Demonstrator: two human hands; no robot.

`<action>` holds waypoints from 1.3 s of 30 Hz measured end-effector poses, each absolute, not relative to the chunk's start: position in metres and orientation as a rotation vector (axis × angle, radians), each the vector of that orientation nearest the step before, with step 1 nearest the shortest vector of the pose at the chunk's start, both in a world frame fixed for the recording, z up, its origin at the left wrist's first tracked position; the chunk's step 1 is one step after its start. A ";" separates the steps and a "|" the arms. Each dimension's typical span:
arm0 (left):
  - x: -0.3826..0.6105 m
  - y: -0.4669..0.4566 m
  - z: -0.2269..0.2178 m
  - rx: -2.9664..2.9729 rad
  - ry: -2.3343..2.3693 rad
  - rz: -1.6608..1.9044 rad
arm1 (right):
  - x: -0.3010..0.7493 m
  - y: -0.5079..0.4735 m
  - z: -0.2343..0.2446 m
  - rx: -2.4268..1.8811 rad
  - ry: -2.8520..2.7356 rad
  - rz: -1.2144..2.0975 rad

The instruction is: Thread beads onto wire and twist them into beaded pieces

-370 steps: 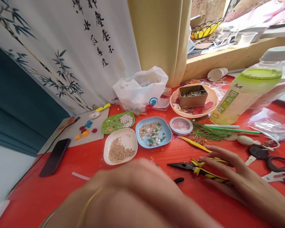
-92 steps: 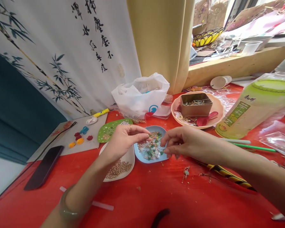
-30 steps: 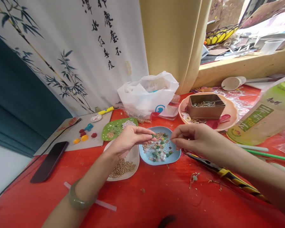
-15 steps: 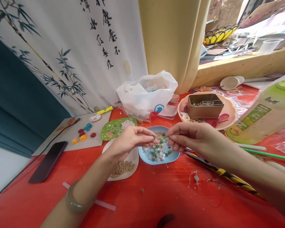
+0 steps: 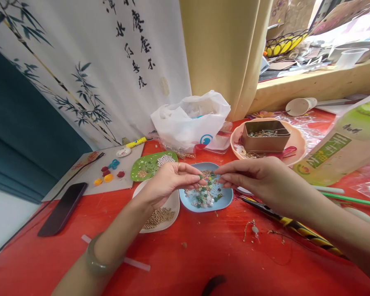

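Note:
My left hand (image 5: pixel 172 180) pinches a small green bead (image 5: pixel 200 176) between thumb and forefinger. Facing it, my right hand (image 5: pixel 254 174) has thumb and forefinger pressed together; whatever is between them is too fine to make out. Both hands hover over a blue plate (image 5: pixel 225 203) of green, white and gold beads and thin metal pins. Partly hidden under my left hand is a white plate (image 5: pixel 176 209) with a heap of gold beads (image 5: pixel 159 218). Behind that, a green plate (image 5: pixel 137 166) carries white beads and small metal pieces.
Pliers (image 5: pixel 261 209) and a beaded chain piece (image 5: pixel 253 231) lie near my right forearm. A peach dish (image 5: pixel 300 142) bears a metal tin (image 5: pixel 266 144). A white bag (image 5: pixel 187 123) stands behind the plates, a big bottle (image 5: pixel 329 152) at right, a phone (image 5: pixel 63 209) at left.
My right hand has shifted very slightly, its fingertips still close to my left hand's. The green bead stays in my left fingers.

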State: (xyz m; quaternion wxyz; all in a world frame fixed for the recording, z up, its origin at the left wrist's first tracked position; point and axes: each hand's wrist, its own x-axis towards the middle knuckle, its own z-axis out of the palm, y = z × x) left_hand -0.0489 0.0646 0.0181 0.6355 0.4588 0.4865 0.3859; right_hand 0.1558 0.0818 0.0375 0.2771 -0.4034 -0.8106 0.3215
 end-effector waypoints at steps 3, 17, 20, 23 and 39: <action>-0.047 0.064 0.017 1.019 1.089 0.879 | 0.154 0.079 0.036 -1.112 -2.244 0.752; -0.048 0.065 0.016 0.887 1.018 0.895 | 0.148 0.062 0.032 -0.971 -2.292 0.399; -0.048 0.065 0.016 0.874 1.019 0.907 | 0.147 0.061 0.033 -0.987 -2.302 0.393; -0.048 0.065 0.017 0.869 1.014 0.910 | 0.147 0.061 0.034 -0.993 -2.309 0.396; -0.046 0.065 0.020 0.867 1.037 0.902 | 0.147 0.062 0.034 -1.025 -2.318 0.372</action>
